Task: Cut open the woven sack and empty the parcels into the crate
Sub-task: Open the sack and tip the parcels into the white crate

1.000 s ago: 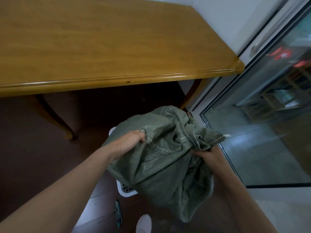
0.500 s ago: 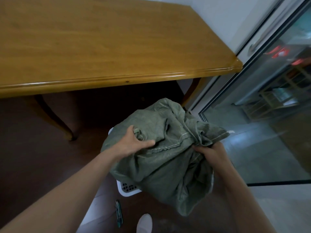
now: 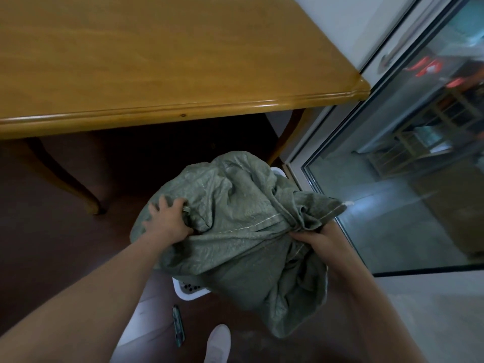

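White shoe [image 3: 217,341] nearest the camera, on the dark floor just below the sack. A cutter [image 3: 179,324] lies on the floor to the lower left of the sack, in nobody's grasp. From that I judge the cutting step finished.

The white crate [image 3: 187,290] sits directly under the sack, with only one perforated corner showing. Its contents are hidden and no parcel is visible anywhere.

The green woven sack [image 3: 235,231] is held above the crate, bulging at the top, its lower folds slack. The left hand [image 3: 165,221] lies on the sack's left flank, fingers spread and pressing the cloth. The right hand [image 3: 317,238] is at the sack's right side, fingers curled tight round the gathered, stitched end. Emptying is judged under way. Whether anything remains inside cannot be told.

Room to move: floor is open left of the sack. Beyond the sack, the wooden surface [image 3: 157,74] presents its moulded edge, and one of its legs stands close behind. Right of the sack, the glass door [image 3: 392,205] and its frame run close alongside. Any sideways swing is best made to the left.
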